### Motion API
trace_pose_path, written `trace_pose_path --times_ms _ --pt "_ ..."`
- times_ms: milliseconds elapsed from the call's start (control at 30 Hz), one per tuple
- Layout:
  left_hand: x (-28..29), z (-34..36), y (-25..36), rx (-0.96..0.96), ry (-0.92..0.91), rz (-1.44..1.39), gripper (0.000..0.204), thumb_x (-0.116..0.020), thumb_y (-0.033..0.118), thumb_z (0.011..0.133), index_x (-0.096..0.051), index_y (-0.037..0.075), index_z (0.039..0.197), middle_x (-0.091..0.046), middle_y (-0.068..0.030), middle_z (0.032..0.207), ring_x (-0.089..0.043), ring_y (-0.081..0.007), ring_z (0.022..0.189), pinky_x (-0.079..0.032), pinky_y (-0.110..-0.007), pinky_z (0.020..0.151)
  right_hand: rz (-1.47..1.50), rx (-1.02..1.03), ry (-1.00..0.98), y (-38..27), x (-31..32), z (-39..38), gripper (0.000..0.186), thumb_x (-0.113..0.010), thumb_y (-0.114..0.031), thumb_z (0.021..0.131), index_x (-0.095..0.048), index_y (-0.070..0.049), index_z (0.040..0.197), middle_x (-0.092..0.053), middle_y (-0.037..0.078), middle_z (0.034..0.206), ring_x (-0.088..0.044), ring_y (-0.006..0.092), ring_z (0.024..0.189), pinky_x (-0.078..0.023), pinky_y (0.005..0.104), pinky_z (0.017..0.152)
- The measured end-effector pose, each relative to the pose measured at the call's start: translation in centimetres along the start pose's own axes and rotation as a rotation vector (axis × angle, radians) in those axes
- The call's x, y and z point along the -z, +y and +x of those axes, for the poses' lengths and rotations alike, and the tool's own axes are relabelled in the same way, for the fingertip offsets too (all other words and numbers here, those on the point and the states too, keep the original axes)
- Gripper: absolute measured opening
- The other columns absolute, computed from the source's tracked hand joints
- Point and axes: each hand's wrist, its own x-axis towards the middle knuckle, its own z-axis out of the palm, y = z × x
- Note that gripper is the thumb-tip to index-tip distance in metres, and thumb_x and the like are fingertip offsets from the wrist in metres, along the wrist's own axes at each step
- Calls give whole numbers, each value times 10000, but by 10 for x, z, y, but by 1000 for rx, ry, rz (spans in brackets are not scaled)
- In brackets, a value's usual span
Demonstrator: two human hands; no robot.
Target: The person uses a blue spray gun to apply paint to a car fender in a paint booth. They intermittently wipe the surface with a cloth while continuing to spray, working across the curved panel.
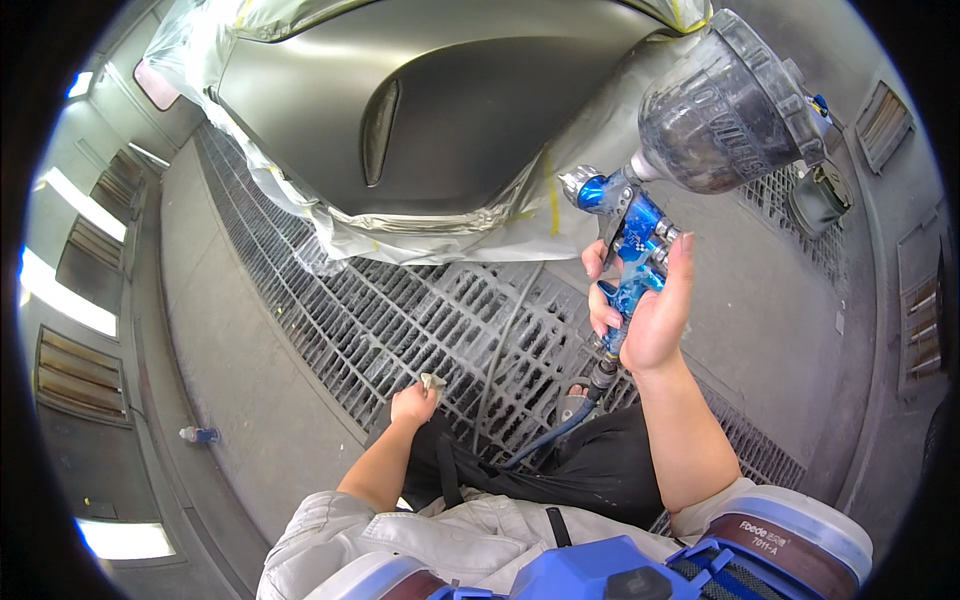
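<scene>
A blue spray gun (630, 235) is gripped by its handle in my right hand (655, 320), held up at the right. Its grey, paint-stained cup (715, 115) sits on top, and the silver nozzle points toward the upper left. A blue air hose (555, 435) runs from the bottom of the handle down past my legs. My left hand (413, 405) is closed low in front of me on a crumpled pale cloth (432, 383), of which only a small end shows. Ahead is a dark, matte car body panel (480, 110) with a narrow vent recess; neither hand touches it.
White masking film (420, 245) with yellow tape surrounds the panel. Metal floor grating (400, 330) lies below. A small bottle (200, 435) is on the floor at left, and a round metal container (820, 200) stands at right. A respirator (600, 570) shows at the lower edge.
</scene>
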Motion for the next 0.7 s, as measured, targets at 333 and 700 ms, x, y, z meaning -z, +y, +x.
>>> trace_pose_path --times_ms 333,700 --pt "-1 3 -2 19 1 -44 572 -418 473 1001 -733 11 1122 -746 -254 1124 -703 -390 1118 -487 -500 1037 -53 -5 29 1 0 -1 887 -234 -805 1010 -561 18 1063 -613 98 909 -408 92 438 -374 261 402" --pt "2 1 3 19 0 -34 551 -419 467 1000 -732 28 1113 -753 -240 1112 -705 -391 1110 -482 -499 1038 -78 -3 47 0 1 -4 896 -222 -807 1008 -566 20 1028 -611 94 907 -409 93 443 -380 265 412"
